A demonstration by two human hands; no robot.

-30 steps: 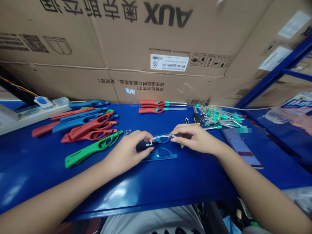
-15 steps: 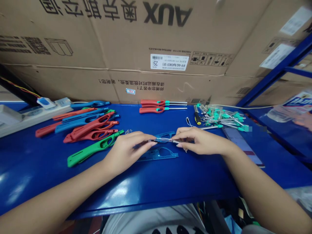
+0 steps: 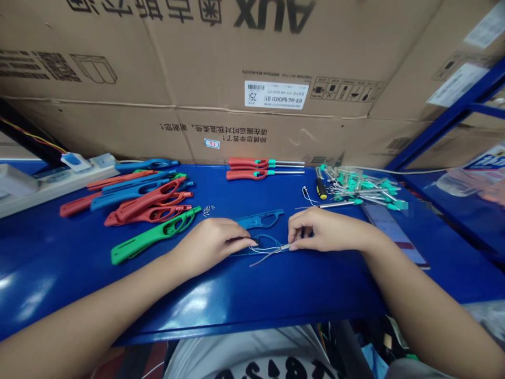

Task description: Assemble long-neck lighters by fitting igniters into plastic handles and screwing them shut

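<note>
My left hand is closed in a pinch on a small black part that trails thin white wires. The wires run to a small greyish piece, which my right hand grips between thumb and fingertips. A loose wire end points down and to the left from there. Under the wires lies one blue lighter shell half, partly hidden by my left hand. Another blue shell half rests just behind it. Behind my right hand is a metal lighter tube with a green fitting.
Red, blue and green lighter shells are piled at left, near small screws and a power strip. Red lighters lie at the back. A screwdriver, tubes with green fittings and a phone are at right.
Both hands have come down and nearer to me with the wired parts, now over the front blue shell half. The rear shell half shows more clearly.
</note>
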